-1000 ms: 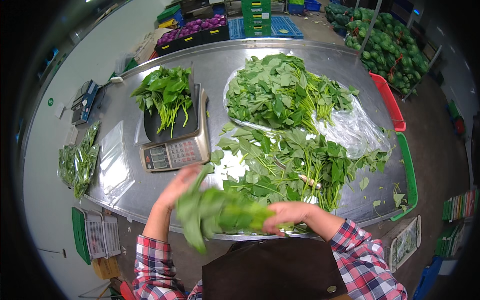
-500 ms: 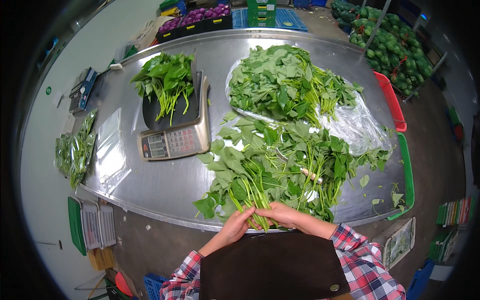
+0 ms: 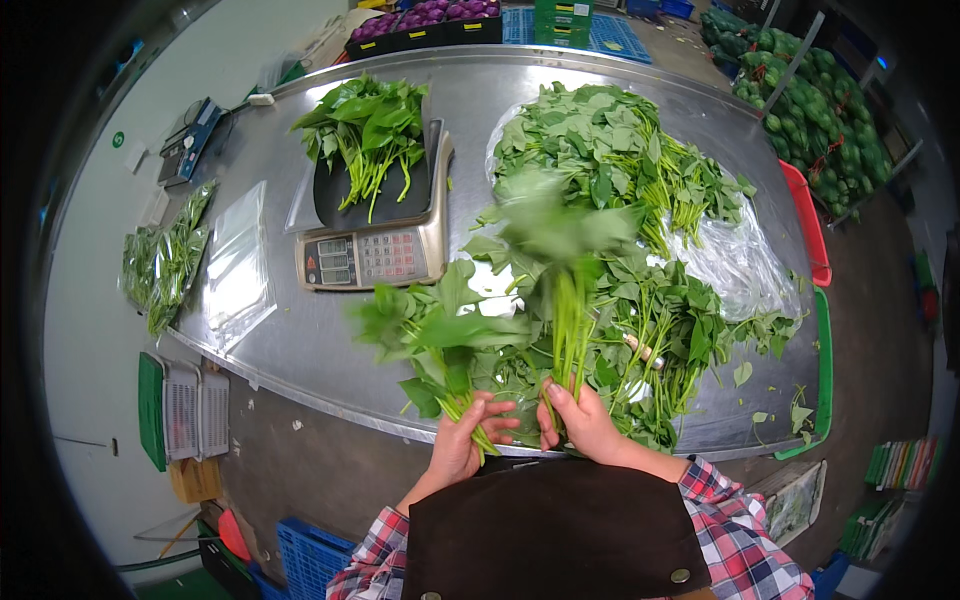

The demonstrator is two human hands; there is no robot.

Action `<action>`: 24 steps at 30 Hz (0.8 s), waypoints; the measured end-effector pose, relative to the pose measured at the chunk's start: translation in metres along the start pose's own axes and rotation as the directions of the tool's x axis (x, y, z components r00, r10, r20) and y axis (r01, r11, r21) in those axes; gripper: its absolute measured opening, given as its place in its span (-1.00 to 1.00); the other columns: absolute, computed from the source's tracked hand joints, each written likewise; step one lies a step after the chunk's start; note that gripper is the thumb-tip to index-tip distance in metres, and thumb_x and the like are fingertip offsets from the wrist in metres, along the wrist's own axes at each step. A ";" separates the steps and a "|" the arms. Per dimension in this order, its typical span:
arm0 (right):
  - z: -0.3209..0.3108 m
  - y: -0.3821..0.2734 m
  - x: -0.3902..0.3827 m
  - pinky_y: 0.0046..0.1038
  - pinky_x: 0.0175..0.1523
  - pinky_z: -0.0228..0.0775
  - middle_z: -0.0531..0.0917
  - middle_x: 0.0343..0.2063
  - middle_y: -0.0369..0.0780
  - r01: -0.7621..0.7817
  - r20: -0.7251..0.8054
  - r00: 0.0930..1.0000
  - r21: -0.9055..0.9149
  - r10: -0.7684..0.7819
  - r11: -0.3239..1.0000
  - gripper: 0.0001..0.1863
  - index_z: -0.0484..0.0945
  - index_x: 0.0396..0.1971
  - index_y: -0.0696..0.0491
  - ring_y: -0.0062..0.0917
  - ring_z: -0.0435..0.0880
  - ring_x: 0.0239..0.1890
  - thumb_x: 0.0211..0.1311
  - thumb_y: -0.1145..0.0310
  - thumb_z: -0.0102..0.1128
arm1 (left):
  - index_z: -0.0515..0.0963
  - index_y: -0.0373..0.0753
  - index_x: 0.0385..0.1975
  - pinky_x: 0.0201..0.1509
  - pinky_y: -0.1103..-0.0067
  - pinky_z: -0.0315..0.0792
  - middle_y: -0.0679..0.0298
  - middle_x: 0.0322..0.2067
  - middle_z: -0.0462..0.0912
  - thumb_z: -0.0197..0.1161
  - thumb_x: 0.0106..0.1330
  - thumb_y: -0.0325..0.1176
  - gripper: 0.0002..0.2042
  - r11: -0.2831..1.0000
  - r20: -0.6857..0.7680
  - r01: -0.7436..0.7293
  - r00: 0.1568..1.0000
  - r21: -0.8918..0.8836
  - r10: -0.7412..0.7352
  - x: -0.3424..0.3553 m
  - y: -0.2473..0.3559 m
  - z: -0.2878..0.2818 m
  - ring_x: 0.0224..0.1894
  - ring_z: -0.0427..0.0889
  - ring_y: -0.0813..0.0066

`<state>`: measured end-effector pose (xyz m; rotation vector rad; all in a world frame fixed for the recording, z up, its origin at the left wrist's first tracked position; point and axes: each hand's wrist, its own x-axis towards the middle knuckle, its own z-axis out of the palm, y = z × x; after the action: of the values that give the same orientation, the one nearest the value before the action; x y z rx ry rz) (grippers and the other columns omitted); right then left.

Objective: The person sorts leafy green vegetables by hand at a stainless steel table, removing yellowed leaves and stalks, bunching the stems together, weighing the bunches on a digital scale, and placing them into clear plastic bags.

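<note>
My left hand (image 3: 466,436) holds a small bunch of leafy green stems (image 3: 440,372) by the cut ends near the table's front edge, its outer fingers reaching toward the right hand. Gripped in my right hand (image 3: 583,420) is a second bunch of leafy greens (image 3: 570,320), standing upright with its leaves blurred by motion. The hands are slightly apart. Behind and to their right lies a loose spread of leafy greens (image 3: 690,335). A knife with a pale wooden handle (image 3: 645,352) rests on it, its blade mostly hidden. Beyond sits a larger heap of greens (image 3: 580,140) on clear plastic.
Left of the heap stands a digital scale (image 3: 375,258) with greens (image 3: 365,130) on its black pan. Clear plastic bags (image 3: 238,265) and bagged greens (image 3: 165,260) lie at the left. Red (image 3: 806,225) and green (image 3: 822,375) crates flank the metal table's right edge.
The stems gathered between both hands are now two bunches, one in each hand. The right hand's bunch has swung upright, and the hands have drawn apart. The view has shifted slightly.
</note>
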<state>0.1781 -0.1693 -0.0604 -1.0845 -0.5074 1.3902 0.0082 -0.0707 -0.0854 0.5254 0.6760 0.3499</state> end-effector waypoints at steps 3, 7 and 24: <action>-0.001 0.016 0.009 -0.54 -0.56 0.36 0.44 -0.62 -0.27 -0.331 -0.004 0.943 0.067 0.332 0.941 -0.67 0.38 -0.38 0.15 -0.58 0.43 -0.68 0.39 0.21 -0.28 | 0.31 -0.34 -0.07 -0.06 0.42 0.46 0.01 -0.11 0.49 0.00 0.34 -0.30 -0.72 0.984 0.075 0.173 0.982 0.039 -0.175 -0.002 -0.011 0.002 -0.07 0.52 0.23; -0.009 0.040 0.010 -0.46 -0.48 0.36 0.48 -0.56 -0.19 -0.464 0.098 0.864 -0.222 0.493 0.858 -0.50 0.47 -0.12 0.13 -0.50 0.44 -0.60 0.34 0.00 -0.25 | 0.28 -0.34 0.03 0.11 0.39 0.33 0.05 -0.02 0.44 -0.06 0.36 -0.27 -0.66 0.963 0.256 0.260 0.938 -0.071 -0.235 0.009 -0.037 -0.028 0.00 0.47 0.27; 0.029 -0.009 0.041 -0.34 -0.49 0.35 0.53 -0.68 -0.11 0.116 0.039 0.989 -0.804 -0.143 0.583 -0.71 0.39 -0.42 0.14 -0.28 0.52 -0.62 0.11 0.21 0.18 | 0.35 -0.35 -0.12 -0.11 0.51 0.46 0.18 -0.22 0.51 0.03 0.22 -0.50 -0.77 0.985 0.051 0.062 0.997 -0.161 -0.054 0.029 -0.036 0.007 -0.19 0.54 0.40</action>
<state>0.1662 -0.1201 -0.0516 -1.7509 -1.2576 0.9849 0.0391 -0.0886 -0.1150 0.3564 0.6107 0.3339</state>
